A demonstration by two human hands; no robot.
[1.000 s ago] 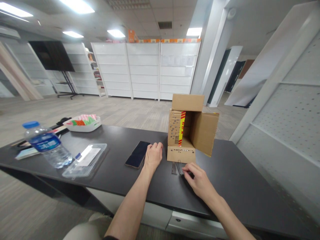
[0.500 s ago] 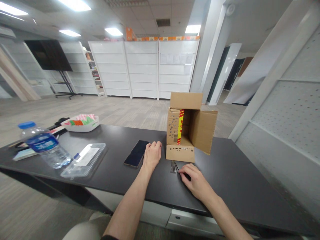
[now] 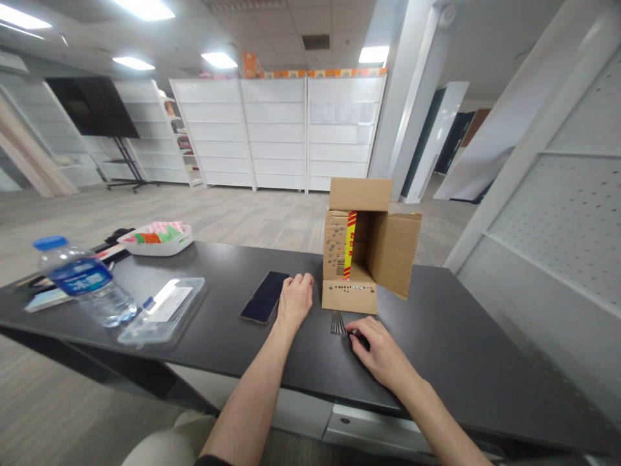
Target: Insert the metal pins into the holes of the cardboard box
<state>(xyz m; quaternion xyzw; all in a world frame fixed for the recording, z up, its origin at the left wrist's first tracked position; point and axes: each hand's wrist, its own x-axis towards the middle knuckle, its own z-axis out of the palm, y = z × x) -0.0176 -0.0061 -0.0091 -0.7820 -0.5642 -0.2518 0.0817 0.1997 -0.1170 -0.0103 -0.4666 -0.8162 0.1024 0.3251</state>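
Note:
A fan-shaped row of several thin metal rods, like nails or screws (image 3: 336,322), lies on the dark tabletop before an open cardboard box (image 3: 349,298). My right hand (image 3: 376,349) is to their right, thumb and forefinger pinched at the lower end of the rightmost rod. Too little shows to tell whether they are nails or screws. My left hand (image 3: 295,301) rests on the table, fingers curled down, between the box and a dark phone (image 3: 264,298). Anything under those fingers is hidden.
On the left stand a water bottle (image 3: 87,281) and a clear plastic case (image 3: 167,310). Behind them, a white basket (image 3: 162,249) holds colourful packets. The box's side flap (image 3: 395,255) sticks out to the right. A perforated panel (image 3: 557,239) borders the right side.
The rightmost rod has shifted slightly at my right fingertips, which moved very little. My left hand stays in place.

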